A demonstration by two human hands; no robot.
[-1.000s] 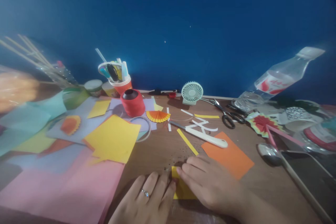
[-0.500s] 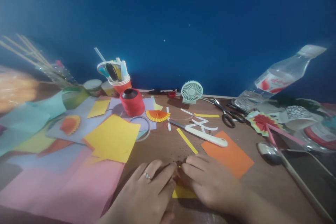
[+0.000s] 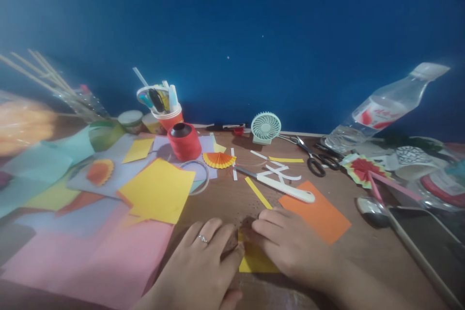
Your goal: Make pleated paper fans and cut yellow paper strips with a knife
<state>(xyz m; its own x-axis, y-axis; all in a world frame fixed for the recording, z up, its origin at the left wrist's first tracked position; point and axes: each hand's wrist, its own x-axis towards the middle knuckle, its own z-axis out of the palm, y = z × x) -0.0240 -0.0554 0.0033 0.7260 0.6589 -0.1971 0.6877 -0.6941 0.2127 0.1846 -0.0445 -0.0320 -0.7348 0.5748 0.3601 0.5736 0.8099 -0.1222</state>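
A small piece of yellow paper [image 3: 254, 260] lies on the brown table, partly covered by my hands. My left hand [image 3: 203, 264], with a ring on one finger, is at its left edge. That hand's fingers are bent, and the thumb and forefinger meet at the paper's edge. Over its upper right part, my right hand [image 3: 290, 242] presses down with curled fingers; their tips are partly hidden. Just beyond the hands are dark crumbs [image 3: 245, 215], a narrow yellow strip [image 3: 257, 193] and an orange sheet [image 3: 319, 215].
Coloured paper sheets [image 3: 156, 189] spread over the left side. A white-handled knife [image 3: 285, 188], scissors [image 3: 315, 162], a red thread spool [image 3: 184, 143] and a small fan [image 3: 266, 128] lie or stand farther back. To the right are a plastic bottle [image 3: 385, 109] and a phone [image 3: 428, 242].
My left hand has shifted slightly left, opening a gap between the hands. More of the yellow paper now shows between them. The right hand has barely moved.
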